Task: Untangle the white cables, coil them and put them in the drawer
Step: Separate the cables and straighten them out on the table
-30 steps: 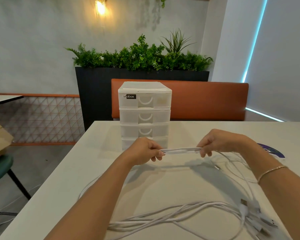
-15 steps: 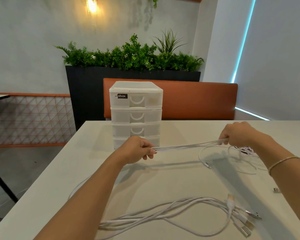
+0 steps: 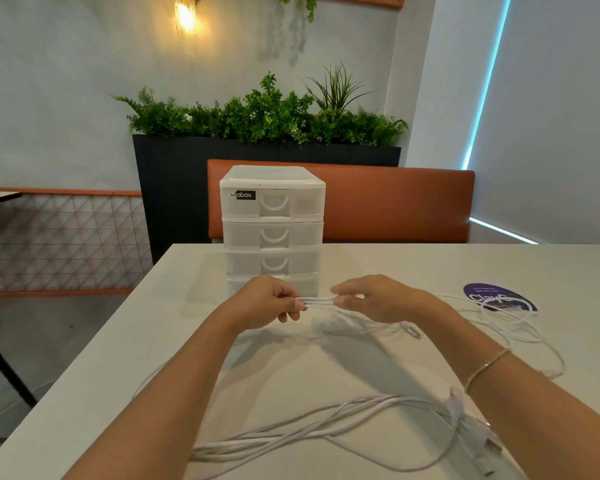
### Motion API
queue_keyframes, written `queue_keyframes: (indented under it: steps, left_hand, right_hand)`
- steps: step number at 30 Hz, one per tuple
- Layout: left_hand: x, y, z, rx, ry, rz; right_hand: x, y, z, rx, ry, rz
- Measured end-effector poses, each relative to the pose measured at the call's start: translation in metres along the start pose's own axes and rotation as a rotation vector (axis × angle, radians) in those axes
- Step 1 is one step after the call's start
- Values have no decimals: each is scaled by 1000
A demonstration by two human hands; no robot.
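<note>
Left hand (image 3: 267, 303) and right hand (image 3: 371, 299) each pinched folded thin white cable strands (image 3: 317, 302). Cable light, limp, likely slippery; best held at folds.

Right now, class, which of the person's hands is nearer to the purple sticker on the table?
The right hand. It is just left of the purple sticker, with bare table between. The left hand is further left, beyond the right, in front of the drawer unit.

wall lamp (image 3: 185, 16) lit | orange bench (image 3: 395, 202) | black planter (image 3: 174, 174) | white table (image 3: 430, 261)
</note>
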State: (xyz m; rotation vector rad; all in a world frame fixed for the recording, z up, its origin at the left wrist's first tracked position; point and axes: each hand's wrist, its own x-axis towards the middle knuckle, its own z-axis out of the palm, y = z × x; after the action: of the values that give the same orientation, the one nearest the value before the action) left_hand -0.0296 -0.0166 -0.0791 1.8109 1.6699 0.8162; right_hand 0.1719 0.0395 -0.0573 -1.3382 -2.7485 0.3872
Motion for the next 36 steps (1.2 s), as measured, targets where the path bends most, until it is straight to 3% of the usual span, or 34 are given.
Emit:
queue_keyframes:
  steps: [6, 8, 12, 14, 18, 25, 31, 36]
  left_hand:
    - [3, -8, -1, -52, 60, 8]
    - [4, -7, 0, -44, 31, 15]
    - [5, -1, 6, -4, -78, 49]
    - [5, -3, 6, 1, -56, 50]
    - [6, -11, 4, -29, 61, 64]
    - [6, -1, 6, 50, -98, 72]
    - [5, -9, 2, 166, -102, -7]
    - [2, -11, -11, 419, -109, -16]
  right_hand:
    - [0, -1, 6, 358, -121, -8]
    - [0, -1, -1, 291, -71, 14]
    - [10, -1, -13, 264, 211, 68]
    - [9, -4, -11, 270, 181, 65]
    - [-3, -12, -5, 153, -111, 15]
    - [8, 0, -12, 190, 172, 71]
    - [6, 4, -5, 218, 151, 55]
    - [7, 3, -6, 188, 136, 52]
